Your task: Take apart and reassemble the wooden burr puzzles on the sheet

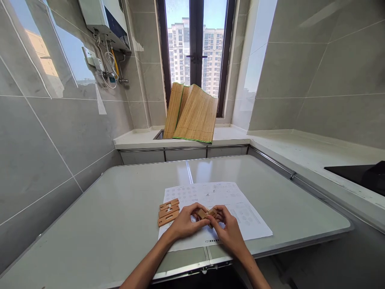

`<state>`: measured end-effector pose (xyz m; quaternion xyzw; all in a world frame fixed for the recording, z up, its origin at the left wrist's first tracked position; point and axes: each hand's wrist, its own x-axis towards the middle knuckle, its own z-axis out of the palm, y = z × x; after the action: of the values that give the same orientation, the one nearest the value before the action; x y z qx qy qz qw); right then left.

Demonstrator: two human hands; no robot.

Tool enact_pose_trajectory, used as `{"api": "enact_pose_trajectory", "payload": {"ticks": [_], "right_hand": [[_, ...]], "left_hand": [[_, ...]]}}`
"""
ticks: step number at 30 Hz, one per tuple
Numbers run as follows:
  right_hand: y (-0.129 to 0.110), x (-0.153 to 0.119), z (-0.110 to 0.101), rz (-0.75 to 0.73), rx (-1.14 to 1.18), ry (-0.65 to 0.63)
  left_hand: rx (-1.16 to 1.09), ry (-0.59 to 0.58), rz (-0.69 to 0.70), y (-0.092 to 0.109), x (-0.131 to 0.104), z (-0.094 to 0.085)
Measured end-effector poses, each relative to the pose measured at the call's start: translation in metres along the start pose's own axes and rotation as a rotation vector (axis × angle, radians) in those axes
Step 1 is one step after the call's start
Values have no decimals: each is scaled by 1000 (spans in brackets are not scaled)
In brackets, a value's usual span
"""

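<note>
Small wooden pieces [212, 212] are held between both hands over the printed paper sheet [251, 218]. My left hand [188, 221] is closed on a piece from the left, thumb and fingers bent around it. From the right, my right hand [226, 226] grips the pieces too, its thumb meeting the left thumb. Whether the pieces are joined cannot be made out, as fingers cover parts of them. Left of my left hand, several flat wooden pieces with slots [168, 211] lie side by side on the sheet's left edge.
The pale folding table [129, 208] has a seam down its middle and a metal front edge. Behind it, bamboo mats [197, 114] lean at the window on a white counter [303, 150]. A black object [374, 176] lies on the counter at right.
</note>
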<state>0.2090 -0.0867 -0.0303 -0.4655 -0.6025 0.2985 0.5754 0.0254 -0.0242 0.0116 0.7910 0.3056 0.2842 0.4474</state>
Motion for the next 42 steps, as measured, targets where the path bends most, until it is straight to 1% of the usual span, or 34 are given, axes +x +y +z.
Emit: {"api": "enact_pose_trajectory", "payload": {"ticks": [4, 10, 12, 15, 19, 23, 27, 29, 34, 39, 42], "right_hand": [[2, 0, 0, -6, 5, 6], [-4, 1, -3, -68, -194, 10], [-6, 1, -3, -72, -216, -16], [-6, 0, -2, -52, -220, -74], [-5, 0, -1, -43, -228, -134], [-5, -1, -1, -51, -264, -109], [-5, -1, -2, -38, -281, -45], [-5, -1, -2, -27, -275, -44], [-4, 0, -2, -9, -250, -74], [0, -1, -1, 5, -246, -87], [2, -1, -1, 11, -254, -86]], "left_hand": [[-22, 28, -33, -2, 3, -5], [-82, 80, -29, -2, 3, -7], [-63, 80, -41, 0, 2, -7], [-42, 70, -21, -2, 2, -7], [-122, 84, -5, -5, 2, -6], [-167, 95, -24, -5, 2, -5], [-221, 12, -56, -6, 2, -3], [-242, -13, -60, -8, 3, -3], [-268, 19, -75, -15, 5, -3], [-215, 107, -85, -18, 5, -4], [-197, 98, -66, -16, 5, -4]]}}
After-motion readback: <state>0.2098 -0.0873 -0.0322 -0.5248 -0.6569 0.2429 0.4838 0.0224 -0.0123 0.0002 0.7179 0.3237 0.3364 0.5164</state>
